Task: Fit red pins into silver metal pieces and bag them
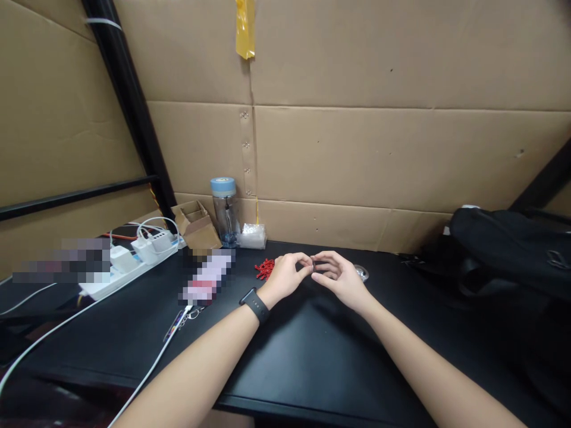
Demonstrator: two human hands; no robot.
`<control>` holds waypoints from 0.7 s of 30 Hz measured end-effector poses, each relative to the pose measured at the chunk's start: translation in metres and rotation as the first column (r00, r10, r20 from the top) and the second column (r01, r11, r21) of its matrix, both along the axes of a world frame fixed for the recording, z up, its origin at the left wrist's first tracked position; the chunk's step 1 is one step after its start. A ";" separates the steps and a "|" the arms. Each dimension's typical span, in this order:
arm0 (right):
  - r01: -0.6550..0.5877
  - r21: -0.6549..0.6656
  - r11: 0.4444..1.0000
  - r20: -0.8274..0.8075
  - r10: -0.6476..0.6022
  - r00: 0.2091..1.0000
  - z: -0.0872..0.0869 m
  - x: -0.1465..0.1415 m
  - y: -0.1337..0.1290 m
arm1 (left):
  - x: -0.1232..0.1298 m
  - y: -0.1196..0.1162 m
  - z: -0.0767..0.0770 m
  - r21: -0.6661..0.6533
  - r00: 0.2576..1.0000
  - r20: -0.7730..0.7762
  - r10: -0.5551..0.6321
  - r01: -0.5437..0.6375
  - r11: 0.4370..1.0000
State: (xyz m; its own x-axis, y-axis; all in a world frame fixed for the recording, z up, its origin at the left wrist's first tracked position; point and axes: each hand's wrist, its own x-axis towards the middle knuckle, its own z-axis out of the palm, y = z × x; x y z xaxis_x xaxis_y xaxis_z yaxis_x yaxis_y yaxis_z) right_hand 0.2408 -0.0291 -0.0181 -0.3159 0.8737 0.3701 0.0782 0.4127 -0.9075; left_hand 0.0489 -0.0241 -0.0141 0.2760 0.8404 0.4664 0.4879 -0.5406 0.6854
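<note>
My left hand [288, 274], with a dark watch on its wrist, is raised over the black table with thumb and index finger closed in a pinch. My right hand [341, 279] meets it from the right, its thumb and fingertips curled together at the same spot. Something small and thin shows between the two sets of fingertips, too small to name. Beside my left hand lies a pile of small red pieces [263, 269], partly covered by it. Behind my right hand, a shiny round metal dish [363, 274] is partly hidden.
A bottle with a blue lid [223, 208], an opened cardboard box [197, 229] and a clear plastic packet [253, 236] stand at the back. On the left are a white power strip [129, 267], cables and a blurred phone [209, 276]. A black bag [504, 255] fills the right side.
</note>
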 end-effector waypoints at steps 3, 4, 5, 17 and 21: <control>0.011 -0.005 1.000 0.002 -0.011 1.000 -0.001 -0.001 0.000 | 0.001 -0.002 0.001 0.016 0.996 -0.054 0.075 -0.075 0.997; 0.011 -0.009 1.000 0.000 -0.011 1.000 -0.001 -0.001 0.000 | 0.002 -0.003 0.001 0.022 0.993 -0.063 0.100 -0.099 0.995; 0.012 -0.016 1.000 -0.005 -0.012 1.000 -0.002 -0.002 0.000 | 0.003 -0.003 0.001 0.027 0.990 -0.070 0.119 -0.118 0.993; 0.057 -0.015 0.998 0.082 -0.055 0.995 -0.004 0.005 0.009 | 0.005 -0.006 0.003 0.110 0.980 -0.103 0.173 -0.162 0.981; 0.121 0.181 0.976 0.218 -0.160 0.963 -0.001 0.009 0.009 | 0.006 -0.007 0.004 0.108 0.981 -0.096 0.169 -0.159 0.981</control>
State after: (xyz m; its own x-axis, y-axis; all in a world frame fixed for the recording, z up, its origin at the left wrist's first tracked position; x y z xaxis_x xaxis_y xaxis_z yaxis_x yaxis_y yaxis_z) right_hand 0.2498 -0.0196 -0.0194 -0.2881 0.8482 0.4444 0.3447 0.5249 -0.7783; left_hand 0.0545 -0.0311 -0.0098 0.1898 0.8291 0.5259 0.6415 -0.5102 0.5729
